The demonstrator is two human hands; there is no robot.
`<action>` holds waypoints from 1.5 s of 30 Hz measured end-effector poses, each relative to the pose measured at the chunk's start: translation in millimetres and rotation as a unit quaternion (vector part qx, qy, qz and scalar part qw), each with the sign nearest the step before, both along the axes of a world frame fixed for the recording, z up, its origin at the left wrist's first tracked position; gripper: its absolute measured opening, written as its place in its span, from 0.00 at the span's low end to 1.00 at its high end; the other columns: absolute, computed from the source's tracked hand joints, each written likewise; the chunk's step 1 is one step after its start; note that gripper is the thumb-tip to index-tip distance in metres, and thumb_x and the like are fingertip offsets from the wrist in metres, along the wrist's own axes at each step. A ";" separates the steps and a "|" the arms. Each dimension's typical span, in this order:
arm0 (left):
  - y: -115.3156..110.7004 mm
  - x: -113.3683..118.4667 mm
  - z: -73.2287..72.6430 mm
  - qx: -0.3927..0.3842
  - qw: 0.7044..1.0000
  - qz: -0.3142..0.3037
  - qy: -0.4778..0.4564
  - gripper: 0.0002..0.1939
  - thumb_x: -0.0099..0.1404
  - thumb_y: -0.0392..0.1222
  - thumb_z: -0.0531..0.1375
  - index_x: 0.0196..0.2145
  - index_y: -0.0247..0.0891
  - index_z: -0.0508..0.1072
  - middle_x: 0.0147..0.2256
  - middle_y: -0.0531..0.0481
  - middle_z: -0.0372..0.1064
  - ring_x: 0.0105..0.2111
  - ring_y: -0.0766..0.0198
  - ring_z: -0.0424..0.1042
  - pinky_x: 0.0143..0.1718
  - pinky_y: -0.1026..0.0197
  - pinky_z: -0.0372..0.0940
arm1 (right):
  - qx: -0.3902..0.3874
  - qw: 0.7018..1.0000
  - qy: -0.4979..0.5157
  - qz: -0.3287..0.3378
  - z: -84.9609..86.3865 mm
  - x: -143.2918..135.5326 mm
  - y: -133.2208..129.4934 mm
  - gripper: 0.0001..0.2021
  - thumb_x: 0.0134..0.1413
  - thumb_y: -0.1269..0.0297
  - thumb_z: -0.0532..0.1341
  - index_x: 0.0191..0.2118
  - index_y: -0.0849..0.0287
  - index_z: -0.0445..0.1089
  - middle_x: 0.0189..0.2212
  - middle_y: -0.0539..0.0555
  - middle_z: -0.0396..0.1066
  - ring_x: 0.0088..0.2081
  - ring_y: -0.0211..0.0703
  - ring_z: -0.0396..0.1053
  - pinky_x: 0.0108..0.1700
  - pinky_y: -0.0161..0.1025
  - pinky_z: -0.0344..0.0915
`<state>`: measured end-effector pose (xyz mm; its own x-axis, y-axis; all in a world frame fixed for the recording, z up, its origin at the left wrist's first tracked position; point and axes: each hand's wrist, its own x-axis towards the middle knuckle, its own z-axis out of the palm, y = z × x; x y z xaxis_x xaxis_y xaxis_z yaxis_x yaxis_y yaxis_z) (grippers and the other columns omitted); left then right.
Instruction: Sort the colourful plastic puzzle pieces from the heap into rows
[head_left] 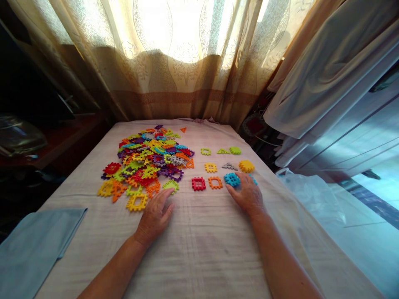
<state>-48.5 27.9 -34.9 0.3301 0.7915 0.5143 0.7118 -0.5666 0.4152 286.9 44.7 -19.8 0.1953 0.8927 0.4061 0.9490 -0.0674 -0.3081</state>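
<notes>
Many coloured plastic pieces lie in a pile (156, 153) on the left half of the covered table. My left hand (156, 216) rests at the pile's front right, fingers apart, beside a lime green piece (171, 185). On the right, my right hand (247, 193) has its fingers spread at a blue lattice piece (232, 179); another blue piece shows partly behind it. Left of that hand lie a red square (198, 184) and an orange square frame (215, 182). Farther back are a yellow frame (210, 167), a grey piece (230, 166) and a yellow piece (247, 166).
Green pieces (235, 150) form the back row, and a lone orange triangle (183, 129) lies near the far edge. A folded blue cloth (40, 245) covers the front left corner. Curtains (174, 83) hang behind the table; a clear plastic bag (311, 199) is at the right.
</notes>
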 end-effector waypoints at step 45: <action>63.0 -61.8 42.8 0.014 0.945 0.255 0.206 0.17 0.65 0.46 0.55 0.47 0.39 0.75 0.43 0.42 0.74 0.43 0.49 0.69 0.43 0.50 0.61 | 0.134 0.989 -0.064 -0.009 -10.0 -16.5 -4.9 0.13 0.56 0.64 0.56 0.44 0.61 0.73 0.47 0.62 0.69 0.47 0.53 0.66 0.48 0.48 0.63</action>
